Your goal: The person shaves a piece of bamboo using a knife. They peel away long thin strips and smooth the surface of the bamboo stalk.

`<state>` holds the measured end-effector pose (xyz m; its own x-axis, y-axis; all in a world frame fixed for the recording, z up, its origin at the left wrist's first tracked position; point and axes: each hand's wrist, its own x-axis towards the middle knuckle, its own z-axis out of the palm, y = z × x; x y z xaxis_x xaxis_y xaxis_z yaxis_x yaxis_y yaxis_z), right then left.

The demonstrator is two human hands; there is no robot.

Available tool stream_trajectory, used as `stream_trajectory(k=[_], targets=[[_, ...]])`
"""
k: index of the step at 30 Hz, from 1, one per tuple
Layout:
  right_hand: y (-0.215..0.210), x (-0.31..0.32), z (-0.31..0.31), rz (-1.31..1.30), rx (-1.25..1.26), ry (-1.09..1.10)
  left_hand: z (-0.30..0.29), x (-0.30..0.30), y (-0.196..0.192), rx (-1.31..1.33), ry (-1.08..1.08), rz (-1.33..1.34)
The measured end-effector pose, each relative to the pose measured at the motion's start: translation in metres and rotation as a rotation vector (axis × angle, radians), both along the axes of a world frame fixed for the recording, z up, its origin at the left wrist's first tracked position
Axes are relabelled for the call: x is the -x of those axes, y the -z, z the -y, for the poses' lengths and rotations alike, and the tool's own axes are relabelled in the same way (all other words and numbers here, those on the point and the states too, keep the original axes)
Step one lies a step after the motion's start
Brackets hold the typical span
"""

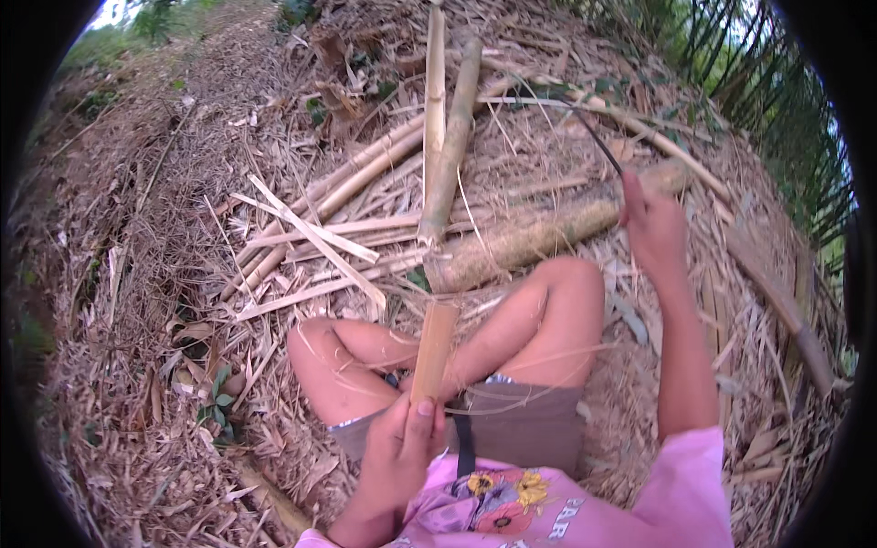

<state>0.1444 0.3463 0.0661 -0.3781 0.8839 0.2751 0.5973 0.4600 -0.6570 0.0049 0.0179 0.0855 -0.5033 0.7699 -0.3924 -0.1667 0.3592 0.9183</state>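
My left hand (400, 449) is closed around the lower end of a flat, pale bamboo strip (435, 345), which stands up in front of my lap. Raised on the right, my right hand (656, 228) grips a long knife (598, 142). Its thin dark blade slants away to the upper left, apart from the strip, and my fingers hide the handle. Fine bamboo shavings (539, 393) curl across my crossed legs and lap.
Just past my legs lies a thick bamboo log (539, 236). A bamboo pole (457, 137) and a split length (436, 100) point away from me. Several cut strips (320, 245) lie at the left. Dry leaf litter covers the ground, with bamboo stalks (767, 91) at the far right.
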Motion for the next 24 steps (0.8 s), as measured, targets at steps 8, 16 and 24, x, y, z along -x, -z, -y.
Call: stream_trajectory(k=[8, 16, 24], targets=[[0.034, 0.043, 0.114, -0.561, 0.441, -0.63, -0.046, 0.034, 0.021, -0.079, 0.158, 0.293], [0.028, 0.066, 0.126, -0.622, 0.878, -0.308, -0.037, 0.025, 0.039, -0.137, 0.255, 0.519], [0.021, 0.058, 0.092, -0.835, 0.928, -0.085, 0.039, 0.03, 0.099, -0.109, 0.482, 0.602]])
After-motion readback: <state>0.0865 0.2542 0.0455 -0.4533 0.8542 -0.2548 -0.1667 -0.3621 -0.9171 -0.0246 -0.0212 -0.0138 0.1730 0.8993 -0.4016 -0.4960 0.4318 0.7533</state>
